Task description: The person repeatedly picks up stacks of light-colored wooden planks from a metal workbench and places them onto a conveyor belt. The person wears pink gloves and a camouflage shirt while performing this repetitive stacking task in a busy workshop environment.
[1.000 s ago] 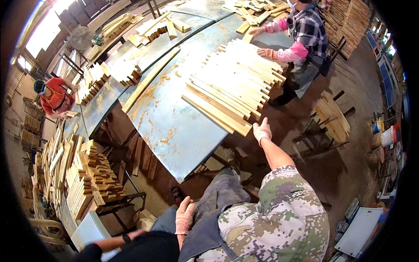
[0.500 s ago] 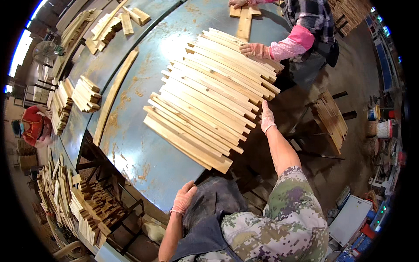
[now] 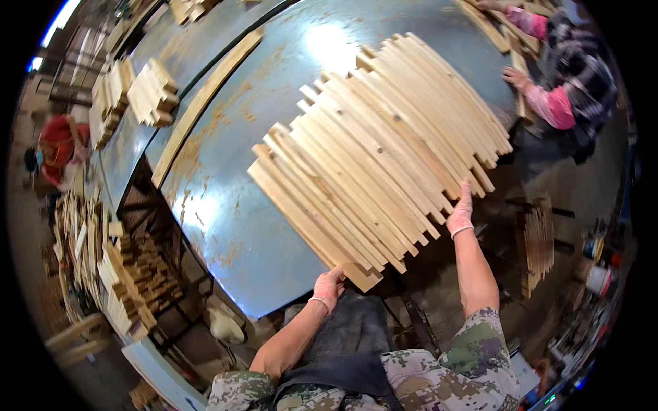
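A wide row of pale wooden strips lies side by side on the metal-topped table, their ends uneven. My left hand, in a pinkish work glove, touches the side of the nearest strip close to its end; its fingers look extended rather than wrapped round it. Against the right-hand ends of the strips rests my right hand, gloved too, with its fingers stretched out along them. Neither hand appears to grip a strip, though the undersides of both are hidden.
The blue-grey table carries sawdust and a long curved board. Stacked short boards stand beyond its seam. A co-worker handles wood at the far right; another person is at far left. Cut wood fills a rack at lower left.
My left hand has moved from the table corner to the nearest strip. My right hand stays by the strip ends. The co-worker's hand has left the strips, and the view has shifted.
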Action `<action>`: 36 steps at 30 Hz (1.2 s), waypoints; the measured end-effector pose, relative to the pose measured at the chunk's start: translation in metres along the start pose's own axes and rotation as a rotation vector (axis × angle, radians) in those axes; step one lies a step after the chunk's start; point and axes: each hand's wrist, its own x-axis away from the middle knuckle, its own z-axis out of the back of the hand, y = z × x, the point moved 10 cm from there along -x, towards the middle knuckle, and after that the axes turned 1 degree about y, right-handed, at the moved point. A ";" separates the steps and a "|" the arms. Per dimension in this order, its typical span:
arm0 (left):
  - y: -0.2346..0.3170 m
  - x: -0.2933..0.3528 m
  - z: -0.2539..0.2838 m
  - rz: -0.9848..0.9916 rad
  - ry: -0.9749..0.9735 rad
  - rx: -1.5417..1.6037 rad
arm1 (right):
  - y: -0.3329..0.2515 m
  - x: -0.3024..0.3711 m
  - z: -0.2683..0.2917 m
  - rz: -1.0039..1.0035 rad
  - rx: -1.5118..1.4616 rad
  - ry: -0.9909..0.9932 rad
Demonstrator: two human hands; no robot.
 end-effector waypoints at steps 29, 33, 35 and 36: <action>0.251 0.051 0.133 -0.887 0.592 -1.340 | 0.013 0.063 -0.161 0.642 0.924 -0.432; 0.295 0.005 0.159 -0.812 0.645 -1.152 | 0.023 0.018 -0.208 0.602 0.588 -0.342; 0.304 -0.015 0.148 -0.742 0.659 -1.198 | 0.041 0.017 -0.225 0.653 0.614 -0.397; 0.302 -0.025 0.143 -0.662 0.673 -1.217 | 0.044 0.022 -0.229 0.726 0.698 -0.441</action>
